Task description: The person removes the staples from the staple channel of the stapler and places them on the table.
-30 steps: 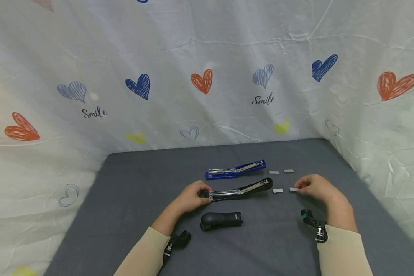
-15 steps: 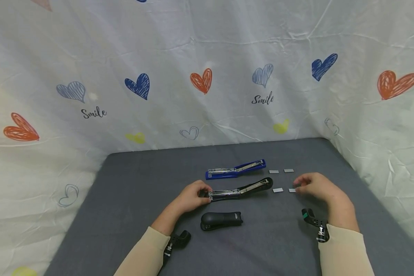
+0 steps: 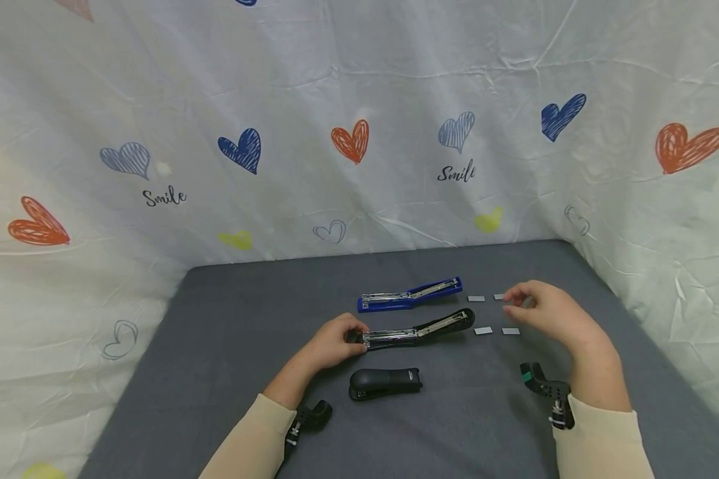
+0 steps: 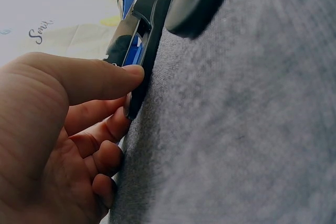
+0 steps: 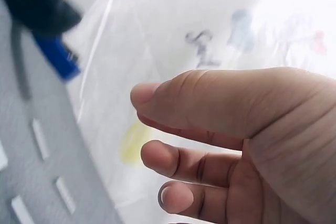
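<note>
The left hand [image 3: 333, 342] pinches the open black stapler [image 3: 416, 334] before twice-printed "Smile" [image 3: 164, 196]

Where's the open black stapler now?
In the head view, the open black stapler lies with its left end in the left hand, between the blue stapler and the closed black stapler.

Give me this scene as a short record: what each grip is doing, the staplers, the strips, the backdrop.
Left grip: pinching the end of the open black stapler
Right grip: above the table, holding nothing visible
Blue stapler: open, beyond the open black one
Closed black stapler: lying nearest the person
Strips: four, right of the open staplers
Backdrop: white cloth with hearts
</note>
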`<state>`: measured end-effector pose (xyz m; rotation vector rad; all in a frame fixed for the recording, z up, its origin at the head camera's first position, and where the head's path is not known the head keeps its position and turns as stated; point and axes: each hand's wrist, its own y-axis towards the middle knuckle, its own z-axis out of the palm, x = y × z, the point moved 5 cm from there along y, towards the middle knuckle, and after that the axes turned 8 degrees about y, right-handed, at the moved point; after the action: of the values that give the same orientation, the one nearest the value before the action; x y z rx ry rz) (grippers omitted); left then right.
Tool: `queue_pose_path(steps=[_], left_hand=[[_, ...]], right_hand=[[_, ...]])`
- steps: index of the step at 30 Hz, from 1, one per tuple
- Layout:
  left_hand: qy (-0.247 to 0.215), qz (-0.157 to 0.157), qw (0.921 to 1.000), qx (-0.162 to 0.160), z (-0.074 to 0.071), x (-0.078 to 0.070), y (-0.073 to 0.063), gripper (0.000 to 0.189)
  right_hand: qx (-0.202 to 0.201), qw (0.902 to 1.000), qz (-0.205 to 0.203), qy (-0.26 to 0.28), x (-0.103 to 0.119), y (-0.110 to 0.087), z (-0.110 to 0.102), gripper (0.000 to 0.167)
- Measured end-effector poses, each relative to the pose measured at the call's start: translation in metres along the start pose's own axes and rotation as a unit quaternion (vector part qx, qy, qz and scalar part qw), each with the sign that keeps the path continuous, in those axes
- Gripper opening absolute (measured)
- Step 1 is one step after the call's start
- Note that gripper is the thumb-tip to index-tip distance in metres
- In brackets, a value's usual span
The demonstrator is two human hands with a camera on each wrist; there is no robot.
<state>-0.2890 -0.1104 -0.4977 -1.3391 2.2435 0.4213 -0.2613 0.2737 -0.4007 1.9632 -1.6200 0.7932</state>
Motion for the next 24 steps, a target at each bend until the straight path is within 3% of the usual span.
queue_pose_path(steps=[7,15,24], left_hand=[[-0.006,-0.001,1.0000,-0.002,0.000,0.000,0.000,0.028],[-0.002,-0.001,1.0000,-0.003,0.000,0.000,0.001,0.028],[-0.001,0.004,1.0000,0.001,0.000,0.000,0.000,0.029]], right_hand=[[-0.013,0.9982,-0.057,-0.010,0.043,-0.005,0.010,0.018],[0.002,0.9865,-0.162,-0.028,0.091,-0.008,0.046,0.013],[0.039,0.9730,-0.222,-0.051,0.119,-0.011,0.085,0.019]])
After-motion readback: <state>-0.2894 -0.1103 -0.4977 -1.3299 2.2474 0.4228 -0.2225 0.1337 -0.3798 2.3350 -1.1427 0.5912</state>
